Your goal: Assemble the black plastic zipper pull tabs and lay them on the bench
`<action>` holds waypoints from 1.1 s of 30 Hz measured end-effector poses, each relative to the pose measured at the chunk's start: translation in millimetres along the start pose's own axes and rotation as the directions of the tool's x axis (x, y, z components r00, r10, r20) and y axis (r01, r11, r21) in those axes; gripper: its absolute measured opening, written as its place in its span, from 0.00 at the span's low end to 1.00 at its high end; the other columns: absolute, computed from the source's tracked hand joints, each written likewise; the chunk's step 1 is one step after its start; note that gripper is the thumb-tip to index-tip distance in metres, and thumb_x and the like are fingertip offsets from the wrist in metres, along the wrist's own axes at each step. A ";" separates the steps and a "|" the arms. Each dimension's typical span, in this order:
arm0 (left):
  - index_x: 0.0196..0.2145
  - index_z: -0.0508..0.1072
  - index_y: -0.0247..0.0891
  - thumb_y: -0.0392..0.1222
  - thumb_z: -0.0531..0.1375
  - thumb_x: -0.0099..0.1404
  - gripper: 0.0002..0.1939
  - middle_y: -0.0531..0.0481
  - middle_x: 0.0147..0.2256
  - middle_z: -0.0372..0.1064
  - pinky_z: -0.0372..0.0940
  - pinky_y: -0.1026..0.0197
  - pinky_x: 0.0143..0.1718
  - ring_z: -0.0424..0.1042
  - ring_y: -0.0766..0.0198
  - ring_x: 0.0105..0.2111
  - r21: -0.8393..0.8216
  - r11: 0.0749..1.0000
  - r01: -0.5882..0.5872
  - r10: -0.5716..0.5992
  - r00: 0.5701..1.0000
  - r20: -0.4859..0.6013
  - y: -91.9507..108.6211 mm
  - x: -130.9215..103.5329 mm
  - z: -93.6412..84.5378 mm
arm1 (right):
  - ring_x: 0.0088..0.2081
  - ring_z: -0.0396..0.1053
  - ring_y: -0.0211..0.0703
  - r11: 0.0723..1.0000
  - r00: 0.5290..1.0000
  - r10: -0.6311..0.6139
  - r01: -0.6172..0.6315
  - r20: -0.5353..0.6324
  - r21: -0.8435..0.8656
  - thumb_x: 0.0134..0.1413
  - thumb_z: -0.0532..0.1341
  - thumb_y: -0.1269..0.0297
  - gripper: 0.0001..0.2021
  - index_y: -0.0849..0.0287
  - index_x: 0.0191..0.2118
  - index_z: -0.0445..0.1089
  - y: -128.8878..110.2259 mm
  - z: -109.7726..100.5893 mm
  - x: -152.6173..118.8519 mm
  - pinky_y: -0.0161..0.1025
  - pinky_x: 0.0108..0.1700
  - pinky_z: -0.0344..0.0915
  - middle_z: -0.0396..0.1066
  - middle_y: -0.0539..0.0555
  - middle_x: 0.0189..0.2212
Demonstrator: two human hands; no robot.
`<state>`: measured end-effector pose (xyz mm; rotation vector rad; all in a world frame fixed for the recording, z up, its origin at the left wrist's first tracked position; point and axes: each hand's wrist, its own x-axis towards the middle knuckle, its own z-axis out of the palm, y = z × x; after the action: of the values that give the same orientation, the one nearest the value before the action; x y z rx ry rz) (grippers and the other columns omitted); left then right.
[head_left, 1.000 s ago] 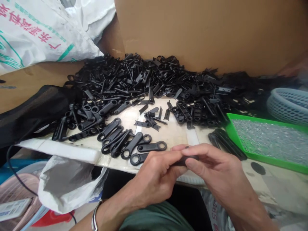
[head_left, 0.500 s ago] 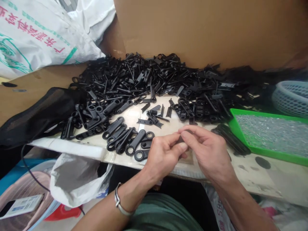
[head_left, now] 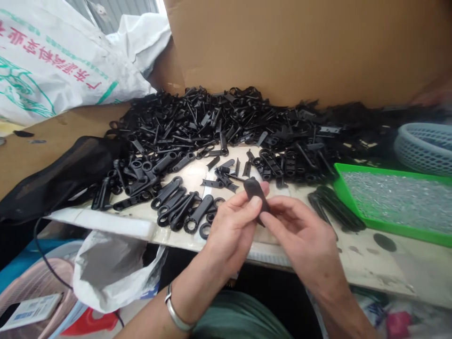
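A flat, elongated black plastic part [head_left: 254, 192] with a rounded end is held between my two hands. My left hand [head_left: 235, 223] grips it with the thumb pressed on its face. The fingertips of my right hand [head_left: 300, 230] close on its lower end, which they partly hide. Just left of my hands lie several black ring-ended handles [head_left: 199, 212] in a row. Beyond my fingertips are small loose black plates [head_left: 224, 176]. To the right of my right hand, long black pieces [head_left: 339, 207] lie side by side on the table.
A large heap of black plastic parts [head_left: 197, 117] spreads along the cardboard wall [head_left: 300, 47]. At right stand a green tray [head_left: 395, 230] of small metal pins and a pale blue basket [head_left: 423, 146]. A white sack [head_left: 109, 268] hangs open below the table's left edge.
The black part has been turned up into view between my hands, its rounded end now showing past my left thumb. My right hand has moved slightly down along it.
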<state>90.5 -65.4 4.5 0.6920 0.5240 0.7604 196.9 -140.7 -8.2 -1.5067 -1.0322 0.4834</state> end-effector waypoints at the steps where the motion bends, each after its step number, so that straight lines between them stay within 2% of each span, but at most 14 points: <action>1: 0.47 0.79 0.33 0.40 0.67 0.62 0.16 0.40 0.53 0.73 0.59 0.54 0.61 0.68 0.53 0.58 0.077 0.997 -0.026 0.026 1.000 -0.001 0.9 -2.8 -2.5 | 0.39 0.75 0.43 0.997 0.999 -0.044 0.044 -0.007 -0.065 0.58 0.66 0.61 0.05 0.53 0.39 0.74 -1.0 -3.6 1.7 0.38 0.42 0.74 0.78 0.50 0.38; 3: 0.54 0.74 0.37 0.41 0.68 0.62 0.22 0.42 0.58 0.69 0.56 0.51 0.63 0.65 0.53 0.60 0.348 0.920 -0.182 0.194 0.981 0.003 5.3 -9.1 -9.5 | 0.41 0.74 0.45 0.962 0.985 -0.168 0.170 0.026 -0.214 0.59 0.64 0.63 0.03 0.53 0.39 0.74 -2.8 -16.0 7.0 0.40 0.43 0.72 0.76 0.52 0.39; 4: 0.56 0.72 0.40 0.41 0.68 0.62 0.25 0.43 0.61 0.65 0.54 0.50 0.65 0.62 0.52 0.62 0.518 0.803 -0.293 0.313 0.948 0.052 8.4 -12.3 -13.3 | 0.43 0.73 0.46 0.931 0.970 -0.232 0.243 0.070 -0.273 0.59 0.64 0.64 0.03 0.53 0.39 0.74 -4.1 -23.6 9.7 0.41 0.45 0.71 0.75 0.52 0.40; 6: 0.57 0.70 0.43 0.39 0.66 0.64 0.24 0.45 0.61 0.64 0.48 0.48 0.66 0.57 0.53 0.64 0.764 0.429 -0.483 0.439 0.850 0.291 15.1 -17.4 -18.9 | 0.45 0.72 0.47 0.874 0.928 -0.327 0.369 0.179 -0.317 0.60 0.63 0.65 0.03 0.52 0.39 0.74 -7.9 -37.0 14.2 0.42 0.49 0.69 0.74 0.53 0.40; 7: 0.55 0.72 0.43 0.37 0.64 0.66 0.20 0.45 0.57 0.68 0.48 0.47 0.65 0.59 0.53 0.62 0.802 0.257 -0.540 0.405 0.813 0.418 17.8 -19.0 -20.4 | 0.45 0.72 0.47 0.860 0.910 -0.344 0.404 0.231 -0.312 0.60 0.63 0.65 0.03 0.51 0.39 0.74 -10.3 -41.6 15.5 0.42 0.50 0.68 0.74 0.53 0.40; 8: 0.52 0.74 0.42 0.37 0.62 0.68 0.15 0.46 0.50 0.72 0.51 0.49 0.63 0.64 0.55 0.57 0.803 0.151 -0.576 0.335 0.795 0.506 19.8 -19.7 -20.9 | 0.44 0.72 0.47 0.858 0.899 -0.344 0.418 0.270 -0.299 0.61 0.62 0.65 0.03 0.51 0.38 0.73 -12.5 -44.5 16.0 0.41 0.50 0.69 0.74 0.52 0.40; 9: 0.49 0.76 0.42 0.38 0.59 0.70 0.11 0.47 0.42 0.73 0.56 0.51 0.58 0.68 0.57 0.50 0.798 0.120 -0.591 0.260 0.794 0.549 20.8 -19.8 -20.7 | 0.44 0.72 0.46 0.866 0.897 -0.333 0.412 0.290 -0.282 0.61 0.63 0.64 0.02 0.51 0.38 0.73 -14.3 -45.6 15.9 0.40 0.48 0.69 0.74 0.52 0.40; 12: 0.48 0.77 0.40 0.42 0.57 0.72 0.12 0.49 0.34 0.71 0.62 0.60 0.42 0.69 0.63 0.37 0.796 0.273 -0.540 0.148 0.841 0.520 18.2 -17.6 -19.4 | 0.40 0.73 0.42 0.920 0.930 -0.258 0.319 0.261 -0.228 0.59 0.65 0.61 0.02 0.50 0.38 0.73 -14.9 -41.7 12.4 0.34 0.42 0.70 0.74 0.50 0.38; 14: 0.49 0.77 0.40 0.42 0.57 0.72 0.12 0.49 0.35 0.72 0.62 0.61 0.40 0.69 0.63 0.37 0.772 0.376 -0.512 0.139 0.855 0.500 13.6 -15.6 -20.1 | 0.37 0.73 0.40 0.946 0.953 -0.209 0.254 0.220 -0.201 0.58 0.67 0.60 0.04 0.50 0.37 0.73 -12.2 -37.6 9.2 0.31 0.38 0.70 0.75 0.47 0.35; 16: 0.48 0.77 0.39 0.41 0.58 0.71 0.11 0.49 0.33 0.72 0.62 0.62 0.39 0.69 0.63 0.36 0.752 0.412 -0.514 0.156 0.853 0.498 9.3 -14.2 -22.1 | 0.33 0.73 0.38 0.952 0.964 -0.181 0.222 0.197 -0.209 0.57 0.68 0.60 0.03 0.50 0.36 0.73 -9.8 -35.0 6.8 0.31 0.35 0.70 0.75 0.46 0.33; 22: 0.39 0.80 0.35 0.41 0.61 0.69 0.09 0.51 0.27 0.68 0.60 0.63 0.32 0.66 0.66 0.29 0.744 0.429 -0.513 0.203 0.857 0.474 7.2 -12.4 -25.0 | 0.26 0.69 0.38 0.924 0.960 -0.211 0.257 0.184 -0.282 0.54 0.69 0.60 0.04 0.52 0.34 0.75 -14.0 -31.9 8.0 0.33 0.31 0.69 0.75 0.47 0.29; 26: 0.36 0.79 0.37 0.42 0.60 0.69 0.09 0.51 0.27 0.68 0.60 0.63 0.33 0.66 0.65 0.30 0.756 0.417 -0.504 0.194 0.862 0.468 9.0 -10.3 -24.8 | 0.23 0.69 0.38 0.946 0.975 -0.138 0.182 0.174 -0.268 0.52 0.69 0.61 0.04 0.52 0.32 0.76 -13.2 -29.4 14.4 0.35 0.29 0.70 0.76 0.47 0.27; 29: 0.35 0.79 0.36 0.41 0.59 0.70 0.09 0.51 0.27 0.67 0.59 0.63 0.34 0.65 0.65 0.30 0.769 0.379 -0.514 0.196 0.857 0.477 9.8 -9.0 -24.9 | 0.24 0.71 0.39 0.964 0.971 -0.065 0.121 0.228 -0.238 0.50 0.69 0.61 0.03 0.52 0.32 0.76 -10.4 -31.4 21.6 0.34 0.30 0.70 0.76 0.47 0.27; 33: 0.35 0.78 0.35 0.38 0.59 0.69 0.08 0.52 0.27 0.65 0.58 0.64 0.32 0.65 0.66 0.29 0.797 0.380 -0.469 0.154 0.882 0.445 12.5 -10.0 -23.9 | 0.30 0.74 0.41 0.976 0.949 -0.027 0.094 0.315 -0.197 0.52 0.69 0.57 0.05 0.50 0.34 0.77 -12.3 -36.1 27.8 0.33 0.31 0.71 0.77 0.48 0.30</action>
<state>63.3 -57.6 -0.5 1.9667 0.4919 0.6696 235.8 -139.7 18.6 -1.6109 -1.4092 0.5961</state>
